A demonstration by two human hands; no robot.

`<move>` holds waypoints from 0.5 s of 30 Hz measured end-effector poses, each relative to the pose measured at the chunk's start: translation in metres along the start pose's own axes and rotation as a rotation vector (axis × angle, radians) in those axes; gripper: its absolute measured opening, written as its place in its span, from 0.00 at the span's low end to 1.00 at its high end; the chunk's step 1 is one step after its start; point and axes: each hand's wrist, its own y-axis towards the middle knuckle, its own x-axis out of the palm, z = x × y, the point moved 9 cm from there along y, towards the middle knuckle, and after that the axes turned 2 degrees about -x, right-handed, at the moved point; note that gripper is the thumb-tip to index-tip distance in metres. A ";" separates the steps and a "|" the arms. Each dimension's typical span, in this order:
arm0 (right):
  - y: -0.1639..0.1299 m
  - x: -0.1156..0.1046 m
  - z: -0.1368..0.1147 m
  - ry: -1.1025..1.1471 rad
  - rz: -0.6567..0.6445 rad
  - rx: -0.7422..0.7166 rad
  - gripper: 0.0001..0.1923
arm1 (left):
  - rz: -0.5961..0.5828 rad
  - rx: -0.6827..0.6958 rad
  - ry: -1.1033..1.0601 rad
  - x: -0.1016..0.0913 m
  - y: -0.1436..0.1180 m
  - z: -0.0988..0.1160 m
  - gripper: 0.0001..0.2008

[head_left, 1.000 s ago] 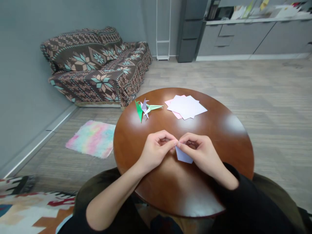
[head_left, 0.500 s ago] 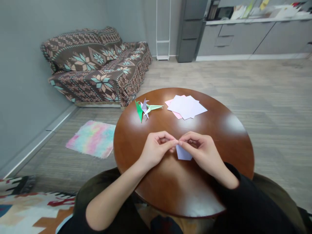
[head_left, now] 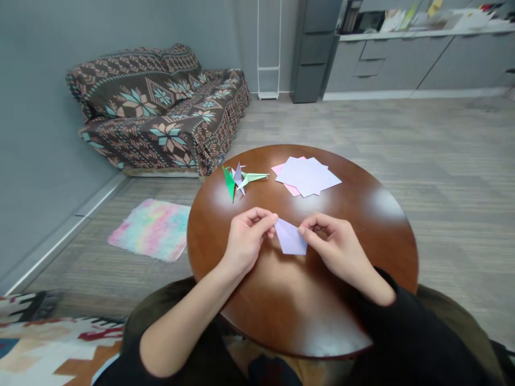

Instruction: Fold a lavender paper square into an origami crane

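Observation:
A small folded lavender paper (head_left: 290,238) is held between both hands above the round brown table (head_left: 362,225). My left hand (head_left: 246,239) pinches its left corner with thumb and forefinger. My right hand (head_left: 337,245) pinches its right edge. Further back on the table lie folded paper cranes (head_left: 240,179), green, lavender and pale green, and a loose stack of lavender and pink paper sheets (head_left: 307,176).
A sofa under a patterned brown throw (head_left: 161,107) stands at the back left. A pastel fluffy mat (head_left: 152,229) lies on the floor left of the table. Grey cabinets (head_left: 402,64) line the far wall. A patterned rug (head_left: 52,343) is at the lower left.
Both hands have moved slightly away from me and apart. The lavender paper, partly covered by the right hand before, now shows spread between the two hands.

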 end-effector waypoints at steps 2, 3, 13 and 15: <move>0.002 -0.006 0.005 0.009 0.013 0.019 0.08 | 0.055 0.025 -0.057 -0.008 0.005 0.004 0.10; 0.003 -0.010 0.008 0.015 0.038 0.022 0.07 | 0.077 0.040 -0.076 -0.011 0.007 0.007 0.10; 0.001 0.010 0.007 0.202 -0.119 0.130 0.12 | -0.126 0.015 0.141 0.013 -0.004 0.002 0.10; -0.002 0.015 0.005 0.168 -0.177 0.131 0.12 | -0.173 0.024 0.191 0.020 -0.008 0.003 0.10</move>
